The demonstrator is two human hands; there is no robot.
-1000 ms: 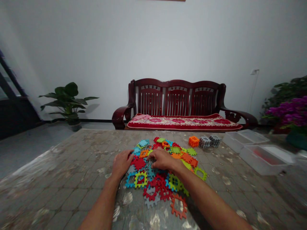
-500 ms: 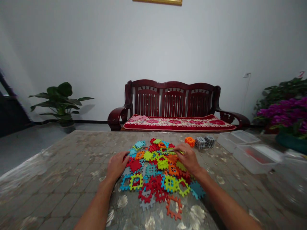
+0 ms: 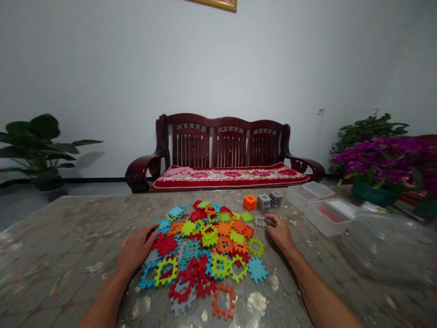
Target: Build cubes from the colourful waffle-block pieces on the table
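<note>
A heap of flat, toothed plastic tiles (image 3: pixel 208 241) in red, green, blue, orange and grey lies on the patterned table (image 3: pixel 75 237). My left hand (image 3: pixel 136 248) rests flat on the heap's left edge, fingers spread over red and blue tiles. My right hand (image 3: pixel 280 231) lies on the table at the heap's right side, its fingertips on a small grey tile (image 3: pixel 261 222). Behind that stand an orange cube (image 3: pixel 250 202) and two grey cubes (image 3: pixel 269 200) built from such tiles.
Two clear plastic boxes (image 3: pixel 317 207) sit at the right, beside a clear bowl (image 3: pixel 389 246) and purple flowers (image 3: pixel 385 161). A dark wooden bench (image 3: pixel 221 155) with a red cushion stands behind the table. A leafy plant (image 3: pixel 37 146) is at the far left.
My right hand has moved from the middle of the heap out to its right edge, onto a grey tile. My left hand has stayed put. The camera has turned right.
</note>
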